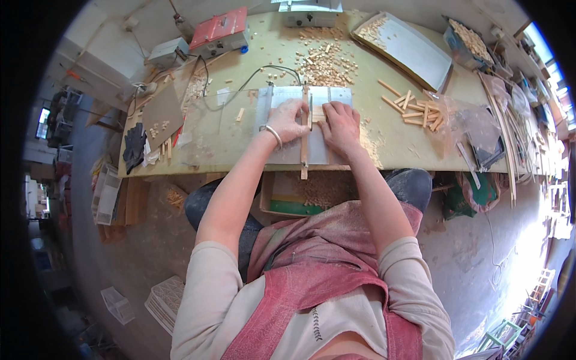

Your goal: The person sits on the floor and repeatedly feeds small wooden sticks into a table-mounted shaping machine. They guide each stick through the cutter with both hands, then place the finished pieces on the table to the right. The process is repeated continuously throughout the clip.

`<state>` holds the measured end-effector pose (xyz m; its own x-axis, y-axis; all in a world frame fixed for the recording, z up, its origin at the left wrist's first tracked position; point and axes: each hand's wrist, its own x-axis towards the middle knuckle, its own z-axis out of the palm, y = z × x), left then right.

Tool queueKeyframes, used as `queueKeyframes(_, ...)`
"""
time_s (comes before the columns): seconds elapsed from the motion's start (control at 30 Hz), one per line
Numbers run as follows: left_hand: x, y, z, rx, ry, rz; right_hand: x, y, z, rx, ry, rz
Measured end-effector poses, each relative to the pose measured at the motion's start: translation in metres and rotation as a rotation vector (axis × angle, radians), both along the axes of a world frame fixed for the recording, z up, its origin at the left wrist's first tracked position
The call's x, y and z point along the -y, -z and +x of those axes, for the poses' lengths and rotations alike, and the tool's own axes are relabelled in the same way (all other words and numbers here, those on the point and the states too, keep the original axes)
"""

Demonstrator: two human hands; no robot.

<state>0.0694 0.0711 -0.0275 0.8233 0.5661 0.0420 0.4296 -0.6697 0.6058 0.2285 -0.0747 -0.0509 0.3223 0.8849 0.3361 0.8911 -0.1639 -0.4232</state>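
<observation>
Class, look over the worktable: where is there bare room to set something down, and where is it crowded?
Bare: the green tabletop between the red box and the heap of small blocks; also a narrower strip between the right hand and the wooden sticks, with sawdust toward its front. Crowded: the heap, the sticks, and the pale plate around both hands.

Pale wall [105, 36], grey floor [120, 258], bright window [540, 42], greenish table [414, 146]

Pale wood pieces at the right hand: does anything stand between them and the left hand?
Yes: a thin, dark, blade-like strip stands between the pale wood pieces and the left hand. A long wooden bar runs along the strip's left side. Nothing visible separates the pieces from the right hand.
</observation>
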Motion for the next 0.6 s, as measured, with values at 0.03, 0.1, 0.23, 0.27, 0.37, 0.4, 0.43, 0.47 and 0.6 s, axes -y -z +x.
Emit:
queueKeyframes(0.03, 0.005, -0.002, -0.005, -0.024, 0.023, 0.002, 0.006, -0.001, -0.002, 0.004, -0.006, -0.006)
queueKeyframes(0.1, 0.023, -0.008, -0.024, -0.071, 0.068, 0.006, 0.021, -0.003, -0.008, 0.006, -0.026, -0.004)
queueKeyframes(0.23, 0.046, -0.033, -0.049, -0.104, 0.148, -0.194, 0.057, -0.003, -0.027, -0.002, -0.074, 0.020)
queueKeyframes(0.27, 0.044, -0.024, -0.051, -0.039, 0.113, -0.240, 0.061, -0.003, -0.031, -0.003, -0.089, 0.027)
queueKeyframes(0.37, 0.042, -0.018, -0.047, 0.010, -0.014, -0.196, 0.058, 0.000, -0.039, -0.002, -0.113, 0.037)
queueKeyframes(0.4, 0.041, -0.013, -0.045, 0.015, -0.003, -0.151, 0.058, -0.004, -0.039, -0.020, -0.120, 0.047)
queueKeyframes(0.43, 0.041, -0.008, -0.043, 0.020, 0.008, -0.107, 0.057, -0.004, -0.039, -0.013, -0.121, 0.066)
queueKeyframes(0.47, 0.040, -0.004, -0.041, 0.025, 0.019, -0.062, 0.055, -0.004, -0.040, -0.006, -0.122, 0.084)
queueKeyframes(0.6, 0.042, -0.009, -0.033, 0.013, 0.027, -0.073, 0.050, -0.005, -0.037, -0.005, -0.116, 0.095)
